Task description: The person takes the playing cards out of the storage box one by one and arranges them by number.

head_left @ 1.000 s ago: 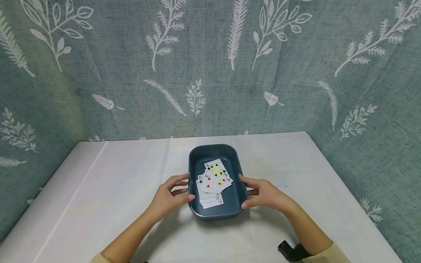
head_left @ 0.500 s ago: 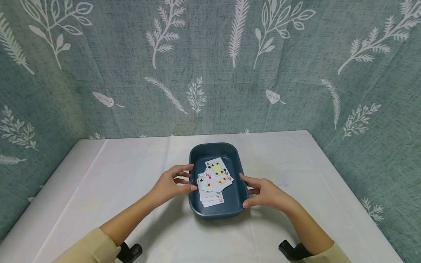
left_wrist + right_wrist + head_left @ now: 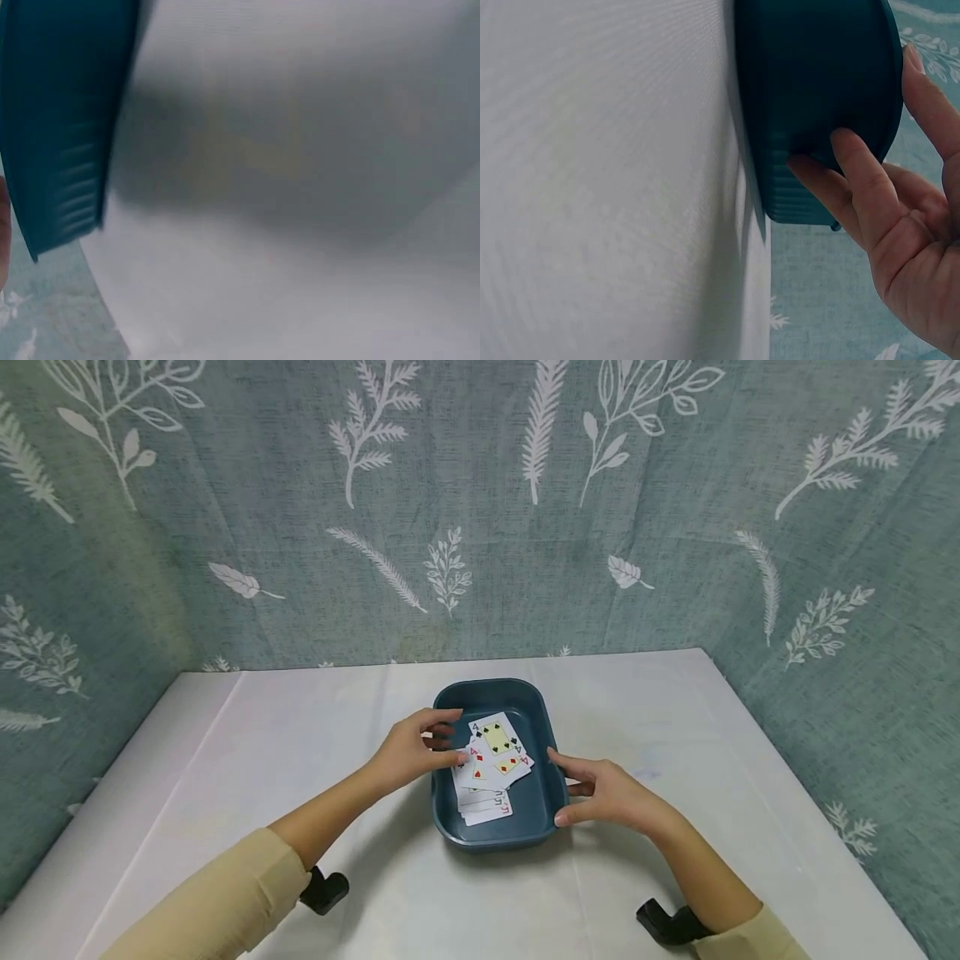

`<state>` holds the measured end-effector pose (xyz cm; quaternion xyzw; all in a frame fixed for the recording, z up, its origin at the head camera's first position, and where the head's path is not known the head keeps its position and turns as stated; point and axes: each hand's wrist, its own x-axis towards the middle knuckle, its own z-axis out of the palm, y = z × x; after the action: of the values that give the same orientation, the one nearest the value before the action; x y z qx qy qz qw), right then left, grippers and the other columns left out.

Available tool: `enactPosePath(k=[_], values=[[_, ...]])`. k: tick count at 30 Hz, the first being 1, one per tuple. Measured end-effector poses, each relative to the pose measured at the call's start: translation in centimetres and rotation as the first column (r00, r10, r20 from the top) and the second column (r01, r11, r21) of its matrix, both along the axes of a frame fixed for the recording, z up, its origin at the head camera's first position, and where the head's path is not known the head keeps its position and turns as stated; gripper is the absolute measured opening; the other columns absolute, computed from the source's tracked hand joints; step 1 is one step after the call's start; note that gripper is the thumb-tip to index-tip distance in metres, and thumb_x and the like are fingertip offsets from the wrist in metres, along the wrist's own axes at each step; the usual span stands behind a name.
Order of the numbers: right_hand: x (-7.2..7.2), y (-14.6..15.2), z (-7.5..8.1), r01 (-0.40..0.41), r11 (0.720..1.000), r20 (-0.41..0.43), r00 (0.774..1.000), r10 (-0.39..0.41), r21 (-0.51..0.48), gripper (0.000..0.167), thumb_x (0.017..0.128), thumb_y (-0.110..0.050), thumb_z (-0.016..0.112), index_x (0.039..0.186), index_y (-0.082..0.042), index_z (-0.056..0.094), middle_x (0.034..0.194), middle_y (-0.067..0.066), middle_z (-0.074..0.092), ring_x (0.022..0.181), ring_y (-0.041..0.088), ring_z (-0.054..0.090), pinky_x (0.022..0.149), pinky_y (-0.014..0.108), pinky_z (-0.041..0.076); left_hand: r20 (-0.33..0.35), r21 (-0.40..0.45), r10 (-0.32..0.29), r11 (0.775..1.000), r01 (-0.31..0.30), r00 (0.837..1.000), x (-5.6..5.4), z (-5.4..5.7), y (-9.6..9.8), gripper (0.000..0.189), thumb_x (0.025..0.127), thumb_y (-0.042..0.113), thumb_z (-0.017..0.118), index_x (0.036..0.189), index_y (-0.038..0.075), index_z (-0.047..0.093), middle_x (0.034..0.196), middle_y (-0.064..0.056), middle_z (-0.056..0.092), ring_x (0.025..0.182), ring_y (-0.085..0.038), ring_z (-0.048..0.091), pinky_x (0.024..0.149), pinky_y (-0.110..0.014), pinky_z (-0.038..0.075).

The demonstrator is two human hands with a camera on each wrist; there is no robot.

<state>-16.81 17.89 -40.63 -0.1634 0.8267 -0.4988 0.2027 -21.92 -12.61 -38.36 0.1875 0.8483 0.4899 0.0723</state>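
Note:
A dark blue plastic tray (image 3: 450, 822) stands on the white table in the head view, holding several loosely overlapping playing cards (image 3: 486, 808). Topmost are a four of spades (image 3: 496, 737) and red fours (image 3: 491, 768). Reaching over the tray's left rim, my left hand (image 3: 416, 752) has its fingers spread apart from the thumb, whose tip overlaps the left edge of the cards. My right hand (image 3: 611, 793) holds the tray's right side. In the right wrist view its fingertips (image 3: 847, 142) press the outer wall while one digit lies at the rim.
The white table (image 3: 187, 793) ends at a green-blue curtain with leaf prints (image 3: 480, 602), which hangs behind and at both sides. Black wrist mounts (image 3: 324, 892) show below the beige sleeves.
My left hand has left the tray's left rim and moved inward and away from me, over the cards. My right hand keeps its place at the right side; the cards lie as before.

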Motion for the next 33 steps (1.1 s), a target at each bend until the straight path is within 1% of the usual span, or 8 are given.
enactPosePath(k=[6,10,14,18,23,26,28,33], values=[[-0.1,-0.1,0.1,-0.005,1.000,0.007,1.000,0.005,-0.020,0.090,0.074,-0.020,0.082,0.147,-0.005,0.031,0.147,0.024,0.033,0.120,0.039,0.053,0.090,0.041,0.051,-0.056,-0.067,-0.008,0.998,0.004,0.998,-1.4,0.4,1.4,0.066,0.076,0.018,0.080,0.134,0.006,0.052,0.131,-0.015,0.054,0.111,-0.027,0.058,0.091,-0.036,0.051],[-0.1,-0.3,0.0,-0.010,1.000,0.013,1.000,0.010,-0.030,0.090,0.074,-0.020,0.082,0.147,-0.004,0.031,0.147,0.024,0.033,0.120,0.039,0.053,0.090,0.042,0.050,-0.087,-0.079,-0.025,0.997,0.018,0.996,-2.5,0.5,2.2,0.065,0.076,0.021,0.080,0.133,0.003,0.053,0.132,-0.016,0.054,0.110,-0.029,0.058,0.089,-0.036,0.051],[0.0,-0.2,-0.2,-0.011,1.000,0.014,1.000,0.011,-0.020,0.090,0.075,-0.021,0.081,0.147,-0.003,0.031,0.147,0.025,0.033,0.120,0.040,0.052,0.090,0.042,0.051,-0.057,-0.082,-0.038,0.996,0.033,0.998,-3.6,0.2,2.9,0.070,0.077,0.022,0.080,0.136,0.004,0.049,0.132,-0.018,0.054,0.110,-0.029,0.059,0.087,-0.033,0.052],[0.1,-0.1,-0.1,-0.009,1.000,0.016,1.000,0.009,-0.019,0.090,0.075,-0.022,0.081,0.147,-0.003,0.030,0.146,0.026,0.033,0.119,0.041,0.052,0.089,0.042,0.051,-0.029,-0.128,-0.037,0.991,0.033,0.999,-4.5,-0.2,3.3,0.073,0.077,0.021,0.079,0.140,0.005,0.045,0.131,-0.017,0.055,0.110,-0.028,0.060,0.089,-0.036,0.052],[-0.1,-0.1,0.0,-0.019,1.000,0.000,1.000,0.019,-0.023,0.090,0.075,-0.022,0.081,0.147,-0.003,0.030,0.146,0.026,0.033,0.119,0.041,0.053,0.089,0.042,0.051,-0.073,-0.159,-0.034,0.987,0.022,0.997,-5.7,-0.3,3.6,0.069,0.076,0.022,0.080,0.135,0.004,0.049,0.125,-0.016,0.058,0.108,-0.027,0.060,0.088,-0.036,0.052],[-0.2,0.0,-0.1,-0.024,0.999,-0.004,1.000,0.023,-0.024,0.090,0.075,-0.022,0.081,0.147,-0.004,0.030,0.146,0.026,0.033,0.119,0.041,0.053,0.089,0.043,0.051,-0.076,-0.182,-0.044,0.983,0.030,0.996,-6.3,-0.2,3.8,0.067,0.075,0.022,0.081,0.133,0.004,0.052,0.122,-0.015,0.060,0.108,-0.027,0.059,0.089,-0.036,0.051],[-0.2,0.0,-0.1,-0.021,1.000,-0.003,1.000,0.021,-0.020,0.090,0.075,-0.022,0.081,0.147,-0.004,0.030,0.145,0.026,0.034,0.119,0.041,0.053,0.089,0.043,0.051,-0.061,-0.227,-0.064,0.973,0.049,0.996,-6.6,-0.2,4.0,0.067,0.075,0.022,0.081,0.133,0.004,0.052,0.122,-0.015,0.060,0.109,-0.026,0.059,0.091,-0.035,0.050],[-0.1,0.1,-0.1,-0.018,1.000,0.012,1.000,0.019,-0.024,0.090,0.075,-0.022,0.081,0.147,-0.005,0.030,0.145,0.027,0.035,0.118,0.040,0.053,0.088,0.042,0.051,-0.004,-0.349,-0.124,0.930,0.115,0.992,-7.2,-0.4,4.5,0.072,0.074,0.023,0.082,0.135,0.003,0.049,0.127,-0.015,0.057,0.114,-0.027,0.057,0.095,-0.036,0.048]])
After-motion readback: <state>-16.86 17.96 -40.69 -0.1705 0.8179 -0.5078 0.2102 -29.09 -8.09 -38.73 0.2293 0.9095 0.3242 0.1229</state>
